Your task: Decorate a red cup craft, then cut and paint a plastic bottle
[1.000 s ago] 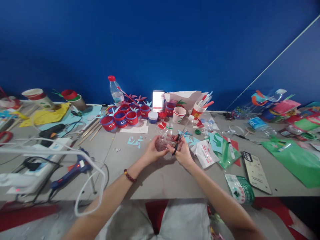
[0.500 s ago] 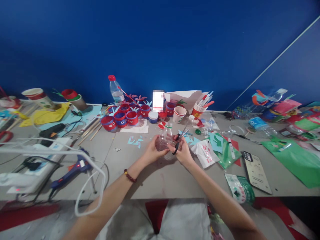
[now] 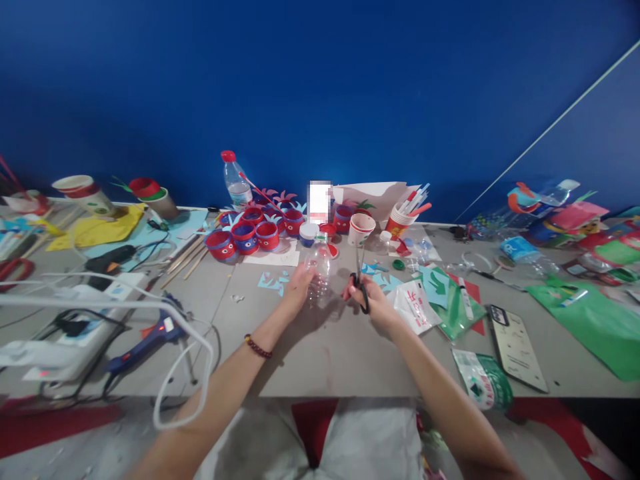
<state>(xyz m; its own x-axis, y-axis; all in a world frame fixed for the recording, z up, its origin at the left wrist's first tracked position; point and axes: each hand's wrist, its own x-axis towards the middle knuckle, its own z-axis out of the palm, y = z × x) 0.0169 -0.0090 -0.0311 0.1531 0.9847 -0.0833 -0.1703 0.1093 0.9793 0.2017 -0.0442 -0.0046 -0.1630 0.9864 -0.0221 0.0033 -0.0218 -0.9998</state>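
My left hand (image 3: 299,287) is wrapped round the left side of a clear plastic bottle (image 3: 321,270), which stands upright with its green-ringed neck on top. To the right, my right hand (image 3: 373,303) has its fingers in the black handles of a pair of scissors (image 3: 361,283). The blades point up and away from me, apart from the bottle. Light blue paper scraps (image 3: 274,281) lie left of the bottle. Close to my right hand is a white packet (image 3: 414,305).
Red and blue rings (image 3: 245,238) and a paper cup (image 3: 361,230) stand behind. At left are a glue gun (image 3: 145,343), a power strip (image 3: 95,327) and a looping white cable. A phone (image 3: 517,350) and green sheet (image 3: 590,327) lie right.
My right hand has moved right, off the bottle, and the scissors now point upward. The bottle has shifted slightly left and stands more upright in my left hand.
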